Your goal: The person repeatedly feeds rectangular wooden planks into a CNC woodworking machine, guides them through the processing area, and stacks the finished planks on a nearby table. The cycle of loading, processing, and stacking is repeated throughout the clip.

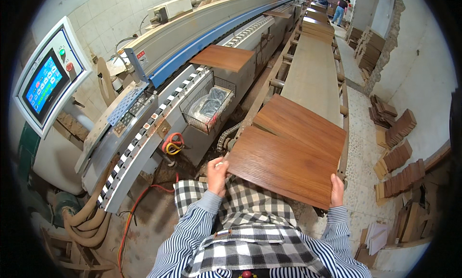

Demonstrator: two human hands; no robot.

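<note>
A reddish-brown wood-grain board lies tilted in front of me, held at its two near ends. My left hand grips its left edge, with the fingers curled underneath or behind it. At its right edge, my right hand has the thumb and fingers closed on the corner. Beneath and beyond it is a second wood-grain board on the roller conveyor, partly covered by the one I hold. Another brown board sits on the feed track of the long machine to the left.
The long machine has a blue rail and a control panel. A wire basket with plastic-wrapped contents hangs on its side, near red-handled scissors. Board stacks stand along the right wall. Far off, a person stands beside the conveyor.
</note>
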